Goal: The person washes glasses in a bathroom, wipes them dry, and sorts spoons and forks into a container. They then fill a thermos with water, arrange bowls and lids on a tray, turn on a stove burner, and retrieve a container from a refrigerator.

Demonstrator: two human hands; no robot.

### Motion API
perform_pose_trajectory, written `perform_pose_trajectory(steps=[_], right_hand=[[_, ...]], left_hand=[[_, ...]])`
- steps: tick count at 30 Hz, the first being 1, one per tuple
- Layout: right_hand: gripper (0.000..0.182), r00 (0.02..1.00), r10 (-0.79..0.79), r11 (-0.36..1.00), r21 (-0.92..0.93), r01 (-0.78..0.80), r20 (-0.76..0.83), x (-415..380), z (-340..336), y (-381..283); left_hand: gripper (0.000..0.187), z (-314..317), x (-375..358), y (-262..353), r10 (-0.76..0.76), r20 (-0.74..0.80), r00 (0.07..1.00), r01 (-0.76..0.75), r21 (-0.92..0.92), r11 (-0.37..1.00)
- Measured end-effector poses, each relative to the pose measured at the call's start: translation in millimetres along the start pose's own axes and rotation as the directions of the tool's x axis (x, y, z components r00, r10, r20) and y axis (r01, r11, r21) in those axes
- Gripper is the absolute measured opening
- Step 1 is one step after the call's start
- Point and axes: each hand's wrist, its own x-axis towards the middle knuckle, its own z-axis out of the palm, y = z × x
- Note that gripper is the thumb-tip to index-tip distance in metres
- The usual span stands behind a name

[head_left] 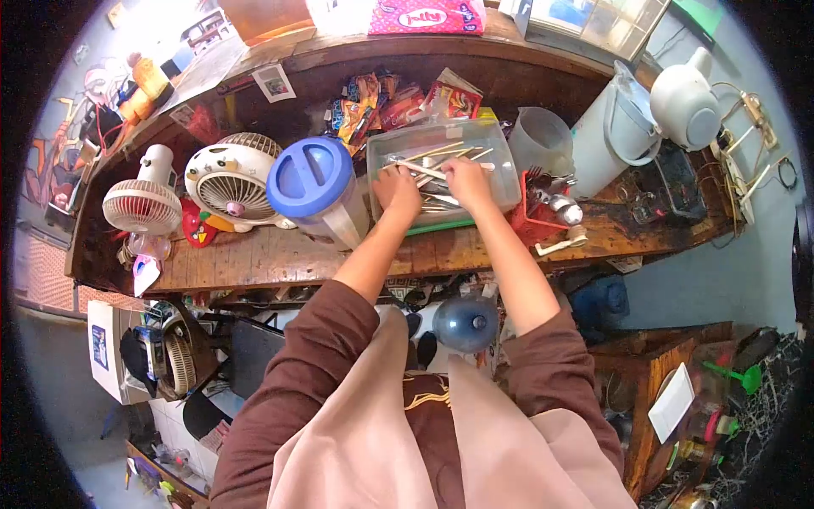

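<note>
Both hands reach into a clear plastic bin (pixel 500 182) on the wooden tabletop (pixel 280 259). The left hand (pixel 397 191) lies palm down inside the bin's near left part, its fingers (pixel 388 172) curled loosely over the cutlery (pixel 437 202); whether they grip a piece cannot be told. The right hand (pixel 466 181) sits just beside it, fingers bent around a pale chopstick (pixel 420 169) that sticks out to the left across the bin. More chopsticks and metal pieces lie loose in the bin under and beyond the hands.

Just left of the bin stands a jug with a blue lid (pixel 309 176), touching or nearly touching the bin's wall. Further left are two small white fans (pixel 229 178), one lying face up. Right of the bin is a red basket (pixel 538 222) with metal items, then a clear measuring jug (pixel 541 138) and a white pitcher (pixel 612 131). A white kettle (pixel 685 100) stands at the far right. Behind the bin lie snack packets (pixel 381 102). A blue bottle (pixel 466 322) shows below the tabletop edge, between the person's arms.
</note>
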Motion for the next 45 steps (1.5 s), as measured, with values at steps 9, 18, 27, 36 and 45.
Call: perform_pose_trajectory(steps=[9,18,27,36,45], right_hand=[[0.013,0.974,0.056,0.979,-0.204,-0.010,0.220,18,11,8],[0.013,0.989,0.119,0.938,0.338,-0.081,-0.091,-2,-57,-3],[0.014,0.928,0.312,0.617,0.786,-0.036,-0.202,-53,-124,2],[0.013,0.817,0.426,0.612,0.789,0.057,-0.389,-95,-164,16],[0.017,0.637,0.481,0.846,0.509,-0.158,-0.602,-119,-181,30]], left_hand=[[0.012,-5,5,-8,-0.026,0.087,0.996,0.047,-0.252,0.967],[0.017,-16,5,10,0.060,-0.041,0.997,-0.065,-0.155,0.986],[0.018,-4,11,18,0.104,0.240,0.965,-0.124,0.070,0.990],[0.021,5,7,12,0.076,0.057,0.996,-0.064,-0.192,0.979],[0.011,-197,12,67,0.292,-0.235,0.927,-0.375,-0.569,0.732]])
